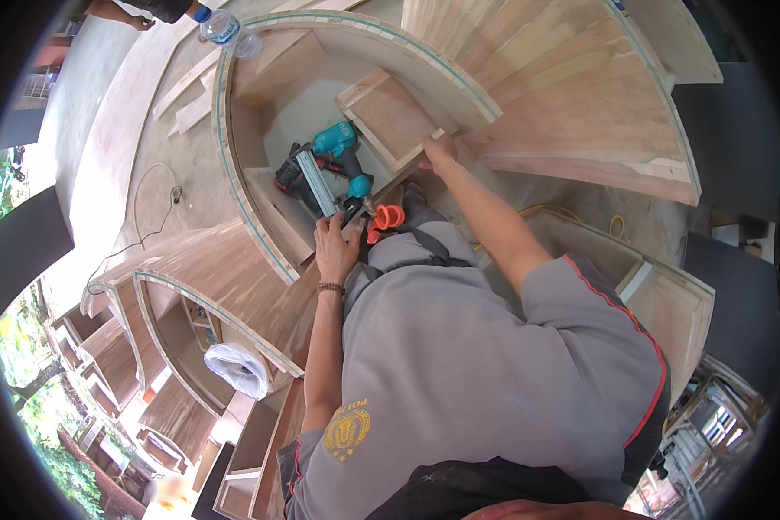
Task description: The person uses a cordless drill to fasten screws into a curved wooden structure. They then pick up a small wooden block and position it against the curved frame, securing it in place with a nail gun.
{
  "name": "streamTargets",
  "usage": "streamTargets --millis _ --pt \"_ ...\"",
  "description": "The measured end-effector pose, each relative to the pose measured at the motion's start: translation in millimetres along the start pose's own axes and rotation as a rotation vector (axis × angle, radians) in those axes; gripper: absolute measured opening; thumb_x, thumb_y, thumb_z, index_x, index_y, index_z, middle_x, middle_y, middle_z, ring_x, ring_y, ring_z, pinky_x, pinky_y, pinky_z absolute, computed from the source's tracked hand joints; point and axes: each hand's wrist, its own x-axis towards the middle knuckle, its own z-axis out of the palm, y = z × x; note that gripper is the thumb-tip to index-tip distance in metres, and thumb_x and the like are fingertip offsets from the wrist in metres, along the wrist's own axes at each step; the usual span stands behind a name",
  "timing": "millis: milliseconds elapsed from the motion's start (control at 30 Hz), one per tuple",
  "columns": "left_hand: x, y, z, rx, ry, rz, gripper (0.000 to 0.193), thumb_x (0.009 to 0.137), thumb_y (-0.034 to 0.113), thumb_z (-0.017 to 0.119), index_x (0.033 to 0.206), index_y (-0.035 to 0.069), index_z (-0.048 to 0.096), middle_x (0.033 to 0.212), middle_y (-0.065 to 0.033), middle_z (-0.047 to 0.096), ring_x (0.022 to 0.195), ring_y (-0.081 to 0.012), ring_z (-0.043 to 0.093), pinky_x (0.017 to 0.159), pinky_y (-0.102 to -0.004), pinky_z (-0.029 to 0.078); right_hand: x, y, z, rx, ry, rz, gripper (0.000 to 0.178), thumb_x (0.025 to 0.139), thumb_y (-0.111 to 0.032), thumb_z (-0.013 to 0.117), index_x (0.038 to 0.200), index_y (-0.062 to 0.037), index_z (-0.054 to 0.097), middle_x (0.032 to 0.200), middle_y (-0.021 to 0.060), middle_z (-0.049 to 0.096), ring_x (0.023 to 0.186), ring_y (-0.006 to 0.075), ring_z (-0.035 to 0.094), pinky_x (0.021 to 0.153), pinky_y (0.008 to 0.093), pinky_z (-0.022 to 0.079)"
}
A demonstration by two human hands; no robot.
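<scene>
My left hand point(336, 249) is at the near edge of a curved wooden cabinet point(253, 221), fingers bent over the board. Just past its fingertips lies a teal nail gun point(334, 138) with a silver magazine point(317, 180), inside the cabinet. An orange coiled hose point(385, 222) hangs beside the gun's end, right of this hand. My right hand point(440, 152) is closed on the near corner of a shallow wooden drawer point(392, 120), which sits tilted in the cabinet's right part. The fingers' undersides are hidden.
Dark power tool point(293, 184) lies beside the nail gun. A water bottle point(225, 33) stands by the cabinet's far rim. Curved wooden panels point(581, 95) rise at right. Other cabinets point(199, 286) stand at left, one holding a plastic-wrapped roll point(237, 371). A cable point(134, 208) crosses the floor.
</scene>
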Motion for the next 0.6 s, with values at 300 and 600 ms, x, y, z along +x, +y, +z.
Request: streamTargets --millis 300,600 --pt "13 -1 11 0.221 0.015 0.098 0.049 0.086 0.035 0.073 0.126 0.010 0.063 0.118 -0.0132 0.055 0.112 -0.0327 0.057 0.087 -0.0455 0.053 16 9 3 -0.116 0.262 -0.136 0.061 0.092 -0.032 0.066 0.138 0.0022 0.046 0.130 0.0239 0.060 0.107 0.0388 0.066 0.072 0.0468 0.065" --pt "3 -5 2 0.082 0.037 0.055 0.046 0.083 0.026 0.075 0.125 0.011 0.064 0.121 -0.0151 0.056 0.115 -0.0363 0.057 0.095 -0.0462 0.050 -27 -26 -15 0.230 0.153 -0.055 0.058 0.095 -0.041 0.064 0.135 -0.0026 0.044 0.128 0.0217 0.058 0.109 0.0360 0.065 0.078 0.0531 0.060"
